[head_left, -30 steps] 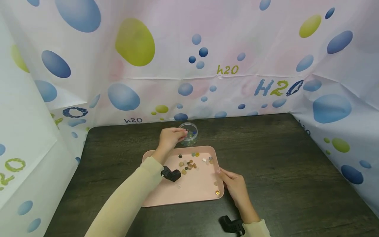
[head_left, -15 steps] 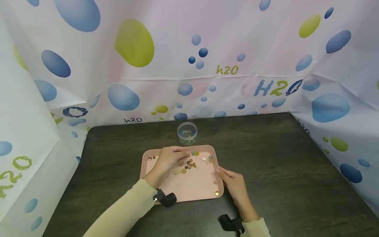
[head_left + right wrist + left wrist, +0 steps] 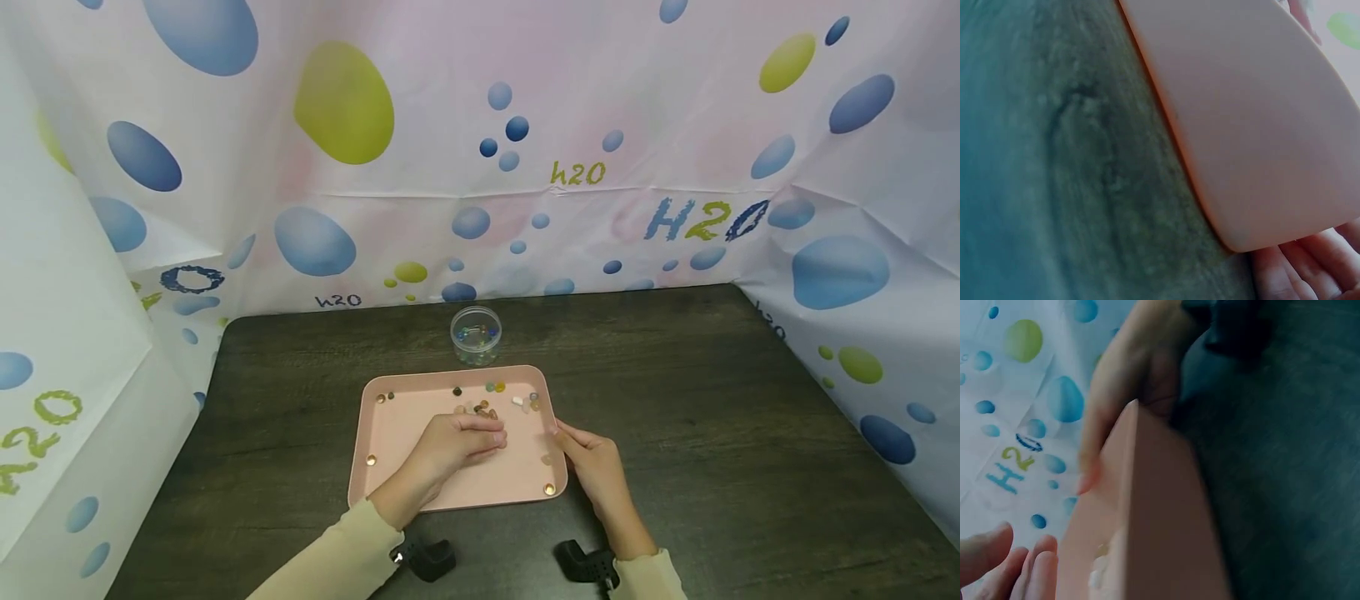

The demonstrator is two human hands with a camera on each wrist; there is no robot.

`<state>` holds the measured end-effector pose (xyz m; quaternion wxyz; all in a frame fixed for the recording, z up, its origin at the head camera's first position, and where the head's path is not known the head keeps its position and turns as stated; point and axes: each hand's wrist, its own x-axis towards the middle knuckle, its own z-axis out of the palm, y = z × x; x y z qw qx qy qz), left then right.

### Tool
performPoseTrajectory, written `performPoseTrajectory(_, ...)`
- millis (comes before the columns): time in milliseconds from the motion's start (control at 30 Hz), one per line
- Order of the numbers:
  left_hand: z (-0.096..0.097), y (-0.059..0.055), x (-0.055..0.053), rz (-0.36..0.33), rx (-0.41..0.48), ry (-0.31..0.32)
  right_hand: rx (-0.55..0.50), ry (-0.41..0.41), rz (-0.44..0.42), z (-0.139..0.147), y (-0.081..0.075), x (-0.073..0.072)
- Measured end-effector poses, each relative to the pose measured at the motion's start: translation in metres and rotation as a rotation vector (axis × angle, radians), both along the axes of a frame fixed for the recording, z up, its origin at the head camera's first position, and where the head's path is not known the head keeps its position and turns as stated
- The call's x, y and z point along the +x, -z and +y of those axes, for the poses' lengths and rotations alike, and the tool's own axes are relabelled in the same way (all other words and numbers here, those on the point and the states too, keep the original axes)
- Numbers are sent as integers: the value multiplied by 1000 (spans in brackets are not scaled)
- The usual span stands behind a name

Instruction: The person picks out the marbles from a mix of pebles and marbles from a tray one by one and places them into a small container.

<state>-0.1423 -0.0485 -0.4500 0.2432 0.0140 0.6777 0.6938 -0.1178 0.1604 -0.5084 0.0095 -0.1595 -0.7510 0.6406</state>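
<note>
A pink rectangular tray [image 3: 397, 425] holds several small polished stones and beads, with a cluster of brown stones [image 3: 483, 408] near its middle. My left hand [image 3: 450, 450] hovers over the tray just in front of that cluster, covering part of it. In the left wrist view its thumb and fingers [image 3: 1041, 569] stand apart, with nothing visible between them. At the tray's right edge, my right hand [image 3: 596, 467] pinches the rim, thumb on top and the other fingers underneath. The right wrist view shows those fingers [image 3: 1313, 269] below the tray's corner.
Behind the tray stands a clear round jar [image 3: 476, 356] with several coloured beads inside. A yellow bead [image 3: 500, 387] and a gold one [image 3: 550, 489] lie near the tray's edges. The dark wooden table [image 3: 675, 375] is backed by a bubble-printed curtain [image 3: 420, 125].
My left hand has come from the jar's rim back toward me, over the tray, then a little right to the front of the stone cluster. My right hand keeps its grip on the tray.
</note>
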Motion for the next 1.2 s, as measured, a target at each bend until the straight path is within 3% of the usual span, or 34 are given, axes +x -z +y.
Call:
performPoseTrajectory(100,6,7,7,27,-16,52,-15,-3,6,0,1,0)
performPoseTrajectory(300,21,17,18,117,-184,139,-33,-8,21,1,1,0)
performPoseTrajectory(567,37,24,22,286,-343,217,-39,2,13,2,1,-1)
performPoseTrajectory(867,49,24,24,314,-382,259,-40,-3,5,2,1,-2)
performPoseTrajectory(1100,54,24,23,304,-388,250,-27,-8,-1,2,0,-2)
performPoseTrajectory(1200,56,25,23,335,-401,264,-23,-4,-1,1,1,-1)
